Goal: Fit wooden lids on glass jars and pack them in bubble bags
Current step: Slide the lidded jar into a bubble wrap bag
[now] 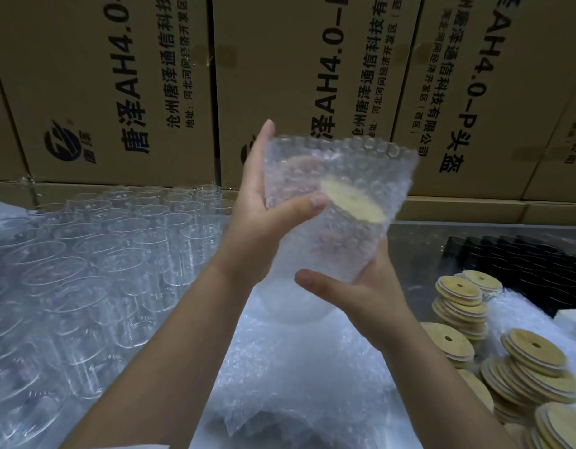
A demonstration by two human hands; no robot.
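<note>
My left hand (264, 205) grips the bubble bag (338, 170) at its side, thumb across the front. My right hand (361, 296) cups the bag's base; its fingers are hidden, so I cannot tell its hold. The jar (325, 251) with its wooden lid (354, 202) sits tilted inside the bag. Risk: if the support underneath is weak, it drops onto the empty glass jars (118, 241) lower left of the bag.

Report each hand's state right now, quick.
Left hand: grips the bubble bag near its top, thumb across the front.
Right hand: holds the same bag's lower end, fingers behind it.
</note>
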